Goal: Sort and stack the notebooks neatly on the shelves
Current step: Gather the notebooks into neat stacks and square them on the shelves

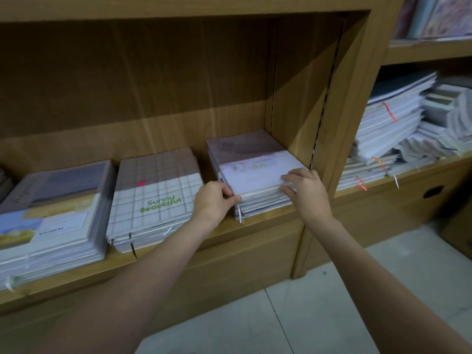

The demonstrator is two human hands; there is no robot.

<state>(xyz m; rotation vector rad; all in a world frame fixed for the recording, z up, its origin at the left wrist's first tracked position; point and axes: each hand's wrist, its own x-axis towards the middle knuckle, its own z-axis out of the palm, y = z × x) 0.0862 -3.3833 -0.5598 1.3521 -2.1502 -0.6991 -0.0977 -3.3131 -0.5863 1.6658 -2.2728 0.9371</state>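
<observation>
A stack of pale lilac notebooks (255,169) lies at the right end of the wooden shelf (265,221), against the upright panel. My left hand (214,200) grips the stack's front left corner, fingers curled round the top books. My right hand (306,187) holds the front right corner, fingers on the top cover and thumb against the edge. To the left lies a checked stack (155,198) printed "Sunny Beautiful". Further left sits a stack with a blue and yellow cover (51,213).
The upright divider (339,139) separates this bay from the right-hand bay, where untidy piles of notebooks (398,123) with orange ribbon markers lean on a shelf. More books stand on the upper right shelf (434,19). Pale tiled floor (332,302) lies below.
</observation>
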